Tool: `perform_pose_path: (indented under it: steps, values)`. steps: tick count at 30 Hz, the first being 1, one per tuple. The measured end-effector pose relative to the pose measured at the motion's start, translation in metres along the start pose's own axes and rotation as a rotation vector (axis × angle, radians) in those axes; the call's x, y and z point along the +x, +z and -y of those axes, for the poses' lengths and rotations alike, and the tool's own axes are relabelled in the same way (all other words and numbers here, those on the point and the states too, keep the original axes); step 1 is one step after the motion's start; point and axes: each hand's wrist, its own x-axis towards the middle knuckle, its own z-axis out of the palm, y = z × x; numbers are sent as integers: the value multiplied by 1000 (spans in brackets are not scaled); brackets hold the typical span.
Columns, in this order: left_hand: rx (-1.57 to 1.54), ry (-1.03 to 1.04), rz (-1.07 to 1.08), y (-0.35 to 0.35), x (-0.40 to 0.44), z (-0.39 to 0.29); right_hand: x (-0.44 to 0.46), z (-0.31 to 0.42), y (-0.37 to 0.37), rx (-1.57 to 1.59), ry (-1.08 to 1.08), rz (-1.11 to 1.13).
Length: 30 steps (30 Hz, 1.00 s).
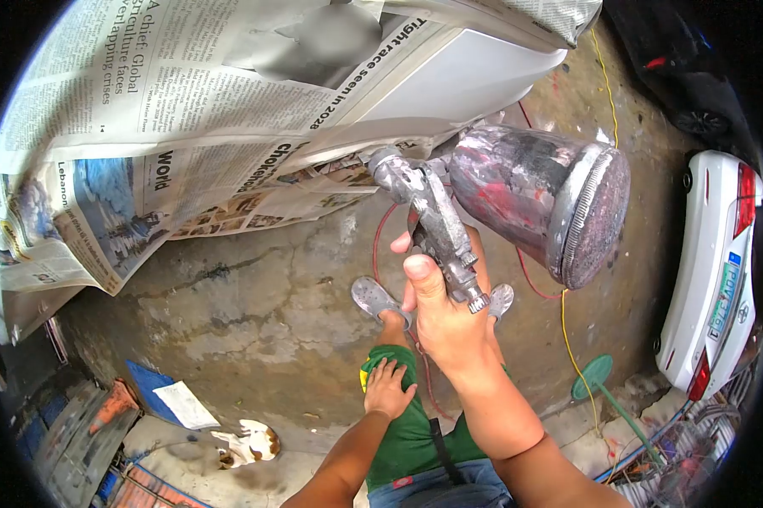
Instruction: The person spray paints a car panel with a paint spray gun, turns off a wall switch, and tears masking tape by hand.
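2 hands: R (451, 317) gripping spray gun (435, 222), L (389, 388) flat on shorts (404, 440).

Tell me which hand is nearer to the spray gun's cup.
Right. The right hand grips the spray gun, close beside its cup; the left hand lies on the green shorts, farther from the cup.

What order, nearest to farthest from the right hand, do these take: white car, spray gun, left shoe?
1. Spray gun: in the right hand.
2. Left shoe: on the ground, to the left.
3. White car: parked at far right.
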Motion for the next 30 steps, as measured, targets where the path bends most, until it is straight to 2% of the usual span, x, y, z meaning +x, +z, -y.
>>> perform_pose_path:
  steps: [5, 8, 18, 23, 30]
  values:
    - [10, -16, 16, -3, 0, -2, -2, -1, -3, -186, -94, 4]
    - [21, -18, 17, -1, 0, -1, -3, -2, 1, -88, -57, -17]
    - [11, -10, 6, 4, -1, 3, -6, -4, 1, -94, -84, -25]
    - [9, -15, 12, 5, -2, 4, -11, 5, -1, 80, 120, -4]
    - [11, -23, 31, 3, -2, 1, -10, 6, 0, 117, 113, -30]
